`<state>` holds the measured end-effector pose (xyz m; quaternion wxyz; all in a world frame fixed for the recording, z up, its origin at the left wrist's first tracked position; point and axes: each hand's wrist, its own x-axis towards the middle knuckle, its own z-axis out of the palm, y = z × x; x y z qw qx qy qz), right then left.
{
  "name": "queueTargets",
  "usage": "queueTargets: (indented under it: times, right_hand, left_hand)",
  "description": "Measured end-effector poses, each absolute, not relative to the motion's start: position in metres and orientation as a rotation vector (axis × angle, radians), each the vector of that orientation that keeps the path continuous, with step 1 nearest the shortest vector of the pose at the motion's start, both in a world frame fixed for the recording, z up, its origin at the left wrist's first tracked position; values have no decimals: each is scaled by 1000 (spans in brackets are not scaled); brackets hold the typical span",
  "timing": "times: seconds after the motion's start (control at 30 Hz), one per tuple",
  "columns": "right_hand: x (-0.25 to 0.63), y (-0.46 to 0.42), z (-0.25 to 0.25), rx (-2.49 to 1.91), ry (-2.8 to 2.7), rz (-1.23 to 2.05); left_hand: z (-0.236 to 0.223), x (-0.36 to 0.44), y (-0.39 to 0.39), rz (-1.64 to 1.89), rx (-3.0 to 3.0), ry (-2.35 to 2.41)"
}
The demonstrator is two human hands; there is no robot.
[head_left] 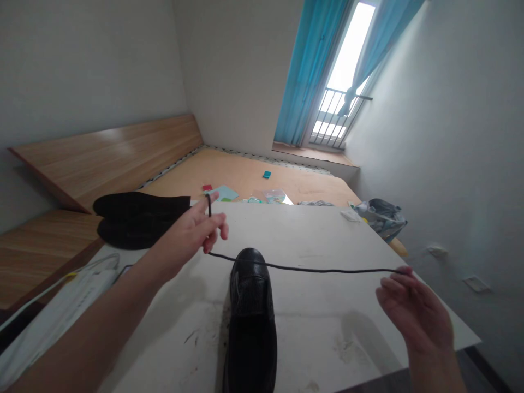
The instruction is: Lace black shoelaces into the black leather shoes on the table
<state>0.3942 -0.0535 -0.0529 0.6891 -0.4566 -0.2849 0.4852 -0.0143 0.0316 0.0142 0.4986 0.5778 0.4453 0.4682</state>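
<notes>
A thin black shoelace [315, 269] stretches nearly straight across the view, passing over the toe of a black leather shoe [250, 295]. The shoe sits on the white table with its toe pointing away from me. My left hand [200, 226] is left of the toe, above the table; the lace runs up past its curled fingers and over the index finger. Out to the right, my right hand [417, 311] pinches the other end between thumb and fingertips. Whether the lace touches the shoe, I cannot tell. A pair of dark insoles or shoes [139, 218] lies behind my left forearm.
The white table [327, 311] has dark scuffs. A white package with a cable [77, 305] lies at its left. Beyond is a bed [303, 183] with small packets and cards. A plastic bag [380, 218] stands at the far right, near the wall.
</notes>
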Motion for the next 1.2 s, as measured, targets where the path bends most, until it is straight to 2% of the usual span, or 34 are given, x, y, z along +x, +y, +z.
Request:
queueTargets:
  times: [0.17,0.27,0.43,0.57,1.2]
  right_hand:
    - [377,-44,-63,-1271,-990,1031]
    - [349,-39,-73,-1474,-1362,1001]
    - [298,-36,-75,-1519,-1739,758]
    - [268,-36,-70,-1474,-2062,648]
    - [241,-33,-77,-1657,-2111,492]
  left_hand:
    - [-2,-6,15,240,2113,1602]
    - [-9,10,5,-13,2388,1882]
    - [-16,45,-9,251,2627,1397]
    - [-26,55,-10,336,2562,1423]
    - [-34,46,6,328,2280,1276]
